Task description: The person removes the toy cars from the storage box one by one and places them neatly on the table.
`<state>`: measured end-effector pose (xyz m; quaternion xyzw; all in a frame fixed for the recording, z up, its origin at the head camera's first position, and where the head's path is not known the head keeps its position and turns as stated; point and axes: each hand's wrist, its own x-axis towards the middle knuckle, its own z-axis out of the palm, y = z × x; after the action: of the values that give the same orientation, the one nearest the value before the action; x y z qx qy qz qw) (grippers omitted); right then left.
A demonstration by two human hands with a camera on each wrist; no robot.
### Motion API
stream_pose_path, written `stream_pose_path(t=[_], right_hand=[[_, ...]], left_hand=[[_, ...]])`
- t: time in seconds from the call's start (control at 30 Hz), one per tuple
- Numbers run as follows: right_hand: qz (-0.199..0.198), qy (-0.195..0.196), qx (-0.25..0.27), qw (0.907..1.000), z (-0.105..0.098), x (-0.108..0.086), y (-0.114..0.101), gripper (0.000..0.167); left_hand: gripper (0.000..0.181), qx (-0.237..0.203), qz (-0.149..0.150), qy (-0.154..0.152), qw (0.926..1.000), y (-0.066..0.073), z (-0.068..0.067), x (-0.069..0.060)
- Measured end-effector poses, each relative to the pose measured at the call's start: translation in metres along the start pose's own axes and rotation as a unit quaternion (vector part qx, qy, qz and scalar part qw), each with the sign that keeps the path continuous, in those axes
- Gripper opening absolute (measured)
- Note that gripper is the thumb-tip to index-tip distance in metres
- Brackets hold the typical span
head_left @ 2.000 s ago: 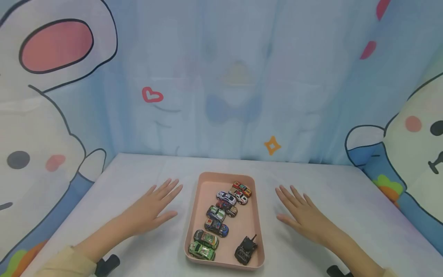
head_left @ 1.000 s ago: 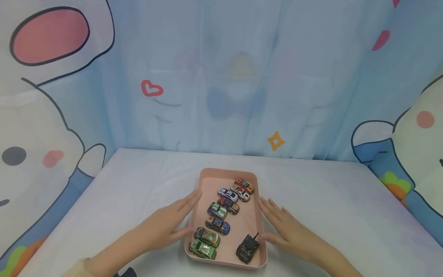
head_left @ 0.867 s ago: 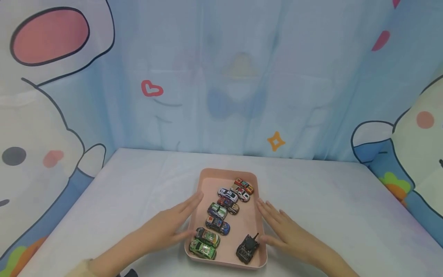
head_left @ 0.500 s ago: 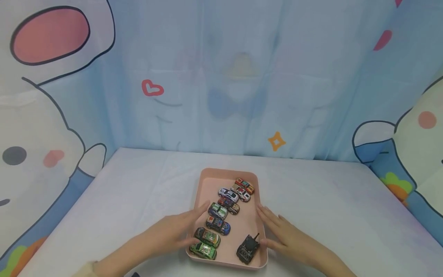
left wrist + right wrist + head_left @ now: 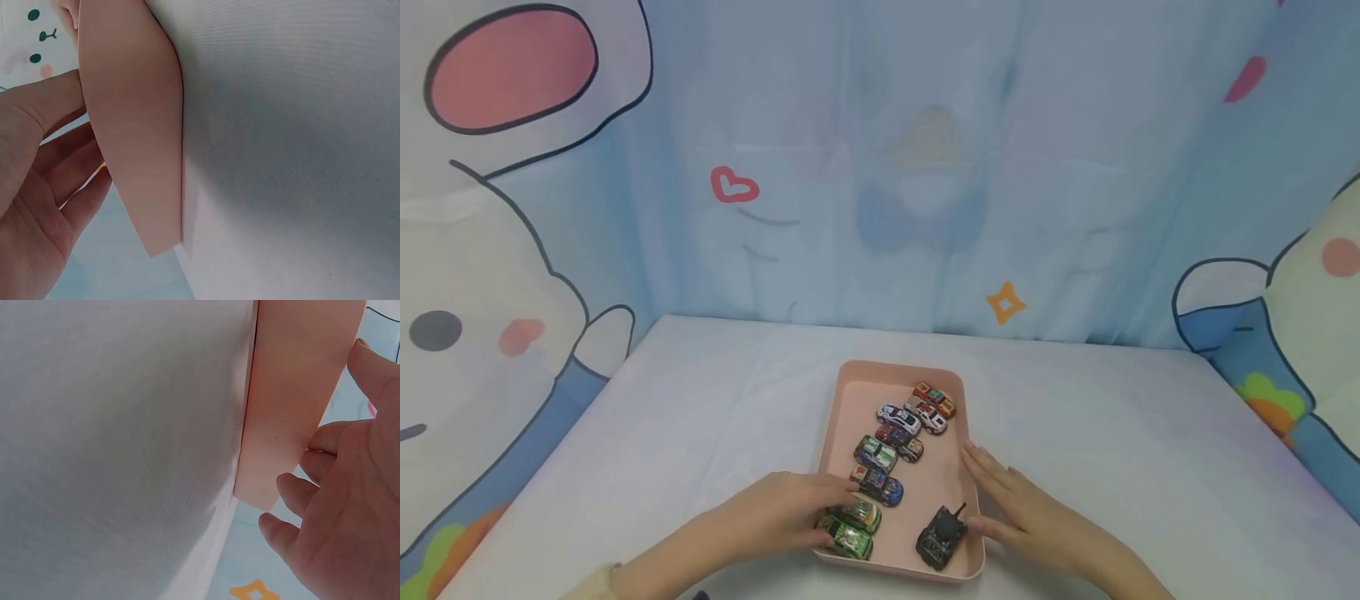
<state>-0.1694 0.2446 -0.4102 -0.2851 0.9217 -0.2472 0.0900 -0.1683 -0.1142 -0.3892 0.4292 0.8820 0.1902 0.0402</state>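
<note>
A pink tray [image 5: 925, 487] holds several small toy cars and a black toy tank [image 5: 938, 540]. My left hand [image 5: 778, 512] reaches over its left wall, fingers above a green-and-orange car [image 5: 867, 516] and thumb beside a light green car [image 5: 853, 542]; whether it touches them is unclear. In the left wrist view the tray's wall [image 5: 134, 125] hides the fingertips of my left hand [image 5: 37, 187]. My right hand [image 5: 1041, 521] lies along the right wall, fingers extended, thumb near the tank. Its loosely bent fingers are beside the wall [image 5: 294, 394] in the right wrist view.
A dark blue car [image 5: 880, 487], a white-and-green car [image 5: 875, 453] and several others form a slanting line toward the tray's back right. The tray stands on a white-covered table [image 5: 1097, 417], with a blue cartoon-print curtain [image 5: 1075, 167] behind.
Both hands have come inward from beside the tray. My left hand has since moved over the green cars, its fingers bending downward; my right has stayed at the right wall. The head view has shifted slightly.
</note>
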Motion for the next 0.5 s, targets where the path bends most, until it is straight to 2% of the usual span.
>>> stream_pose_path(t=[0.07, 0.17, 0.33, 0.5], right_hand=[[0.002, -0.002, 0.002, 1.0, 0.0, 0.0, 0.0, 0.078], [0.005, -0.005, 0.004, 1.0, -0.001, -0.001, 0.0, 0.078], [0.009, -0.01, 0.006, 0.9999, -0.002, -0.002, 0.0, 0.078], [-0.005, -0.002, 0.011, 0.9999, 0.0, -0.001, 0.001, 0.077]], left_hand=[[0.034, 0.005, -0.003, -0.009, 0.9999, 0.0, 0.0, 0.002], [0.025, 0.005, -0.008, -0.021, 0.9997, 0.001, 0.0, 0.005], [0.024, 0.005, -0.008, -0.036, 0.9993, 0.002, 0.0, 0.01], [0.023, -0.003, -0.018, -0.052, 0.9985, 0.003, 0.001, 0.013]])
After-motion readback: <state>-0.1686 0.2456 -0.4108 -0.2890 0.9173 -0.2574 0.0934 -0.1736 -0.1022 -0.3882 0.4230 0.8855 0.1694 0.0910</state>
